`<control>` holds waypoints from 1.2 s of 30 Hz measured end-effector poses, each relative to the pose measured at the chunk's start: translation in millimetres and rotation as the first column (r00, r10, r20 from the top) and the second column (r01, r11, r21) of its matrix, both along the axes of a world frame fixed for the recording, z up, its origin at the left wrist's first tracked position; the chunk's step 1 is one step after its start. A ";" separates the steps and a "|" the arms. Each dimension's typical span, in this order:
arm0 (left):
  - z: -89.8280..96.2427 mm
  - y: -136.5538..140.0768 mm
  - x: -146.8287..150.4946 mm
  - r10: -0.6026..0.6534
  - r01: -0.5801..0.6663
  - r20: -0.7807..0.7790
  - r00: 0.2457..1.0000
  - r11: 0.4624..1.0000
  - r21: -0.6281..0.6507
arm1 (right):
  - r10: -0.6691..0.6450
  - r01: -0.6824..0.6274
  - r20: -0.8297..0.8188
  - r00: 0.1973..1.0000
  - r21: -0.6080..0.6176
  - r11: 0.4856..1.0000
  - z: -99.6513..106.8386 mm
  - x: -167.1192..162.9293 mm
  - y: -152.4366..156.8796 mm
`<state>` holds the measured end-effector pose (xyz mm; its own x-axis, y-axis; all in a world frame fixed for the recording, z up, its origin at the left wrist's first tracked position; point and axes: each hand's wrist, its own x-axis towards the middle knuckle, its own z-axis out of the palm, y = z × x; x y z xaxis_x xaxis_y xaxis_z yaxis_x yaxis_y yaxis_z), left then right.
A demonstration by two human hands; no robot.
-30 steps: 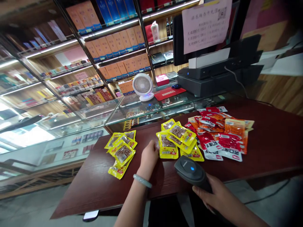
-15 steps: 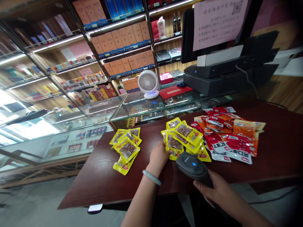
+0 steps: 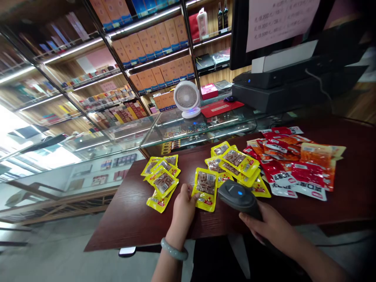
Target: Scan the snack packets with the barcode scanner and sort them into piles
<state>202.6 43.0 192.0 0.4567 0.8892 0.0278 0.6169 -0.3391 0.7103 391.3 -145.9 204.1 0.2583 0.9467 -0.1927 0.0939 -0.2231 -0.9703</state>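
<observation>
Pinched in my left hand [image 3: 185,203] is a yellow snack packet [image 3: 205,188] with a clear window showing brown pieces and a barcode near its top. The packet lies close over the dark red tabletop [image 3: 129,219]. My right hand [image 3: 268,221] is wrapped around the handle of a black barcode scanner [image 3: 239,197] with a lit blue light, its head just right of the packet. Behind the scanner rests a pile of yellow packets [image 3: 239,162]. A smaller group of yellow packets [image 3: 163,182] lies left of my left hand.
Red and orange snack packets [image 3: 293,156] are heaped on the right of the table. Beyond its back edge are a glass display counter [image 3: 158,127], a white fan [image 3: 187,98], a red mat [image 3: 221,108] and a monitor [image 3: 239,35]. Stocked shelves [image 3: 149,43] line the wall.
My left hand has drawn one yellow packet out of the middle pile, toward the left and nearer me. The scanner stays in my right hand, and the view has shifted slightly.
</observation>
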 end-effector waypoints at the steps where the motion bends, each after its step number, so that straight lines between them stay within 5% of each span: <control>1: -0.2 0.2 -0.9 0.002 -0.002 0.008 1.000 1.000 0.009 | 0.000 0.000 0.013 1.000 0.000 1.000 -0.9 -0.4 1.2; 7: 1.5 -1.0 -5.8 0.034 -0.035 0.024 0.999 0.998 0.058 | 0.009 -0.008 0.047 0.999 -0.018 1.000 1.8 -4.1 6.5; 12: 5.7 15.5 -30.3 0.190 -0.193 0.046 0.981 0.979 0.064 | -0.012 0.013 0.016 1.000 -0.068 0.998 0.1 -4.5 8.3; 17: 19.2 48.7 -75.8 0.509 -0.484 -0.096 0.856 0.852 0.200 | -0.035 0.039 0.029 0.999 -0.141 0.989 -10.3 -2.0 6.2; 21: 25.9 60.5 -92.8 0.596 -0.534 -0.239 0.766 0.798 0.279 | -0.036 0.037 0.010 0.999 -0.137 0.990 -11.8 -3.1 5.1; 25: 27.2 57.0 -89.8 0.604 -0.507 -0.303 0.737 0.790 0.345 | -0.040 0.038 -0.010 0.999 -0.108 0.993 -9.8 -4.4 3.3; 30: 30.6 41.6 -59.6 0.626 -0.385 -0.171 0.761 0.647 0.658 | -0.020 0.020 -0.005 1.000 -0.039 0.999 -5.6 0.4 1.3; 34: 30.1 21.0 -1.7 0.342 -0.143 -0.220 0.914 0.777 0.612 | -0.027 0.027 -0.015 1.000 0.009 1.000 -1.6 5.3 -0.1; 36: 28.0 11.2 32.3 0.178 0.019 -0.317 0.932 0.847 0.531 | -0.026 0.027 -0.028 0.999 0.024 0.999 -0.4 6.4 -2.4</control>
<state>234.9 54.1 219.9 0.4524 0.8205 0.3495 0.8262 -0.5331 0.1823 397.8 -148.3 203.7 0.2783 0.9440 -0.1774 0.0616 -0.2019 -0.9775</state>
